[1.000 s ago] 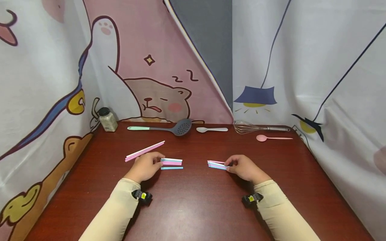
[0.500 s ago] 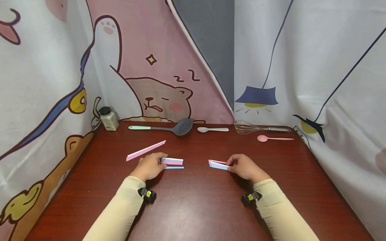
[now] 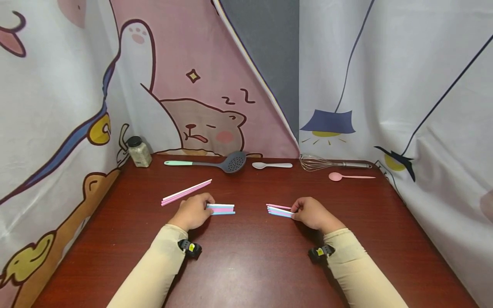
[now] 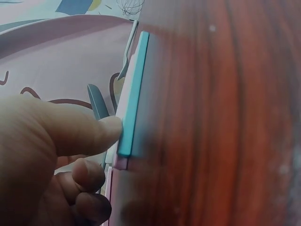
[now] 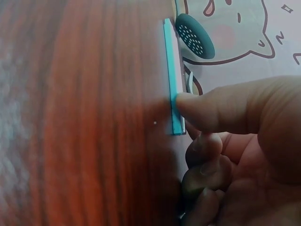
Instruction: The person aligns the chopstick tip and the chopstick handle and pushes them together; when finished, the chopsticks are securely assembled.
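Note:
My left hand (image 3: 191,211) pinches a row of short white, blue and pink sticks (image 3: 223,209) between thumb and fingers, side by side on the table. In the left wrist view the thumb presses against the outer blue stick (image 4: 136,94). Across a gap to the right, my right hand (image 3: 313,215) pinches a second bunch of short sticks (image 3: 278,211), pink, white and blue, slightly fanned. Its thumb lies on the near blue stick (image 5: 171,80) in the right wrist view. Fingers hide the outer ends of both bunches in the head view.
Longer pink and white sticks (image 3: 186,192) lie slanted behind my left hand. Along the back of the brown table (image 3: 246,265) are a slotted skimmer (image 3: 215,164), a white spoon (image 3: 271,165), a whisk (image 3: 335,163) and a pink spoon (image 3: 351,176). A black-lidded jar (image 3: 139,152) stands back left.
My left hand has shifted slightly right, and the near blue stick, first apart, now lies against the left row. The right hand keeps its bunch almost still.

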### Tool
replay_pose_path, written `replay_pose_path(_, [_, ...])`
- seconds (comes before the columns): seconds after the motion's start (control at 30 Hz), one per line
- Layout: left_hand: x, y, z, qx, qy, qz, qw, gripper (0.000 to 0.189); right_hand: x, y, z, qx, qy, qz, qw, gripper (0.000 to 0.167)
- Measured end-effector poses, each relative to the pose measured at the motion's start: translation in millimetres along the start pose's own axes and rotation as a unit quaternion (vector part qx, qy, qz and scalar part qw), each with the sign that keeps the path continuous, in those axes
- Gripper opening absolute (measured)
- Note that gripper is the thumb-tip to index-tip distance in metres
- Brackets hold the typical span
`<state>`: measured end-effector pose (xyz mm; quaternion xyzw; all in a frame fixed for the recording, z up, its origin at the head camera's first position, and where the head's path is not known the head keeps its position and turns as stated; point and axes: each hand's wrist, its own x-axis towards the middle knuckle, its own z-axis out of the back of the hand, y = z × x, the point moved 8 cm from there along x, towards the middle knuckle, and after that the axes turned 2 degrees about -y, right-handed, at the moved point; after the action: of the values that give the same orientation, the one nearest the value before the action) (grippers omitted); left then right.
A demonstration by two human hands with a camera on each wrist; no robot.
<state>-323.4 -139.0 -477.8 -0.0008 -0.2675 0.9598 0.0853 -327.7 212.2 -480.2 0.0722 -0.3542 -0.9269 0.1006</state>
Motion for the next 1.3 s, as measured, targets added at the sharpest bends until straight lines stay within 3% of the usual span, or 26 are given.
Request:
replay_pose_path(0.53, [-4.5, -4.2, 1.9, -0.009, -0.008, -0.015, 0.9998, 0.013, -0.1, -1, 1, 0.002, 0.001, -0.011, 0.9999, 0.009])
replay_pose_path(0.73, [-6.2, -7.1, 1.4, -0.044, -0.017, -0.028, 0.9985, 0.011, -2.6, -3, 4, 0.027, -0.004, -0.012, 0.9995, 0.008])
replay_pose_path(1.03, [-14.6, -29.3, 4.0, -0.155, -0.033, -0.126, 0.9794, 0.006, -10.3, 17, 3, 0.069, -0.020, 0.027, 0.9970, 0.006])
replay_pose_path(1.3, [-18.7, -41.1, 7.4, -0.187, -0.047, -0.157, 0.9686, 0.009, -20.2, 49, 1, 0.073, -0.024, 0.075, 0.9942, 0.008])
